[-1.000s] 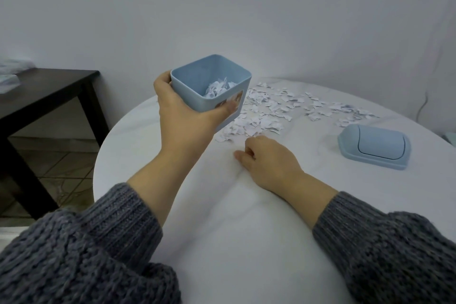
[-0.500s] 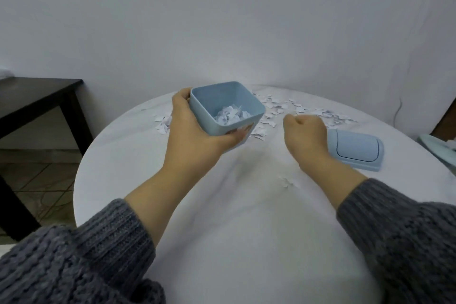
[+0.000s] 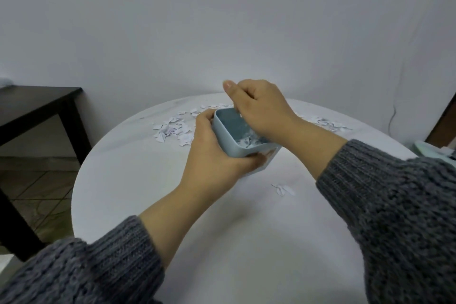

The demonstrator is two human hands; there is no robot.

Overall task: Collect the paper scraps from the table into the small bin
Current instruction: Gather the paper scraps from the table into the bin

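Observation:
My left hand (image 3: pixel 212 155) grips the small light-blue bin (image 3: pixel 228 142) from its left side and holds it tilted above the round white table (image 3: pixel 148 180). White paper scraps (image 3: pixel 249 141) lie inside it. My right hand (image 3: pixel 261 108) hovers over the bin's mouth, thumb lifted and fingers pointing down into it; my fingertips are hidden, so any scraps between them cannot be seen. Loose scraps (image 3: pixel 172 128) lie on the table left of the bin, more scraps (image 3: pixel 328 123) lie behind my right wrist, and a few scraps (image 3: pixel 283 189) lie in front.
A dark wooden side table (image 3: pixel 37 103) stands to the left, beyond the round table's edge. A pale green object (image 3: pixel 429 149) shows at the right edge, partly behind my sleeve. A thin cable (image 3: pixel 392 116) hangs on the wall at the right.
My right hand rose from the table as a fist and moved left over the bin, fingers now dipping into it. My left hand brought the bin lower and nearer.

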